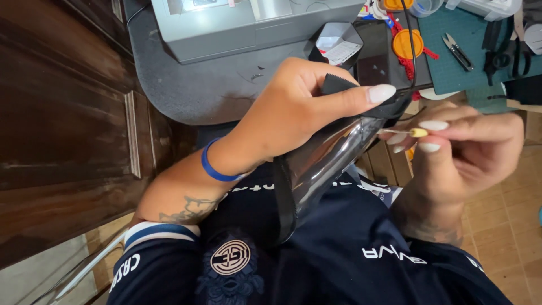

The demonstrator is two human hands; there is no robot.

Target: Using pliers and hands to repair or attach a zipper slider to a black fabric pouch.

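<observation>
My left hand (299,110) grips a black pouch-like piece with a glossy clear panel (316,164) and a black webbing edge, thumb pressed along its top. My right hand (463,149) pinches a thin pin with a small yellow head (418,133) between fingertips, its point aimed at the top corner of the black piece. Both hands hover above my lap, over a dark blue shirt. A blue band circles my left wrist.
A grey machine (248,25) sits on a rounded grey table (186,85). A green cutting mat (457,51) holds small black snips (458,52); an orange round disc (407,44) lies beside it. Dark wooden panelling (62,124) stands at left. Tiled floor shows at right.
</observation>
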